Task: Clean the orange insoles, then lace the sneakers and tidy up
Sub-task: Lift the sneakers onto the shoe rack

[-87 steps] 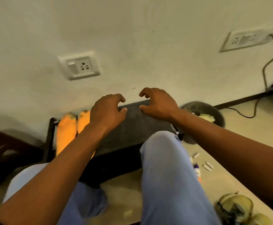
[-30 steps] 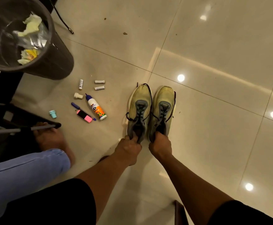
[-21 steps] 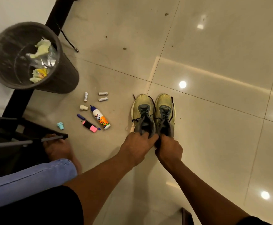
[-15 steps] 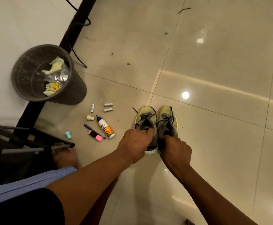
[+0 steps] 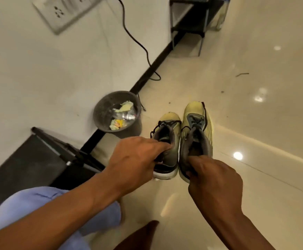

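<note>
With our left hand [image 5: 134, 159] pinching the heel collar of the left sneaker [image 5: 167, 141] and our right hand [image 5: 213, 179] gripping the right sneaker [image 5: 196, 136] just ahead of our fingers, we should carry both level, heels pinched firmly, laces clear.
</note>
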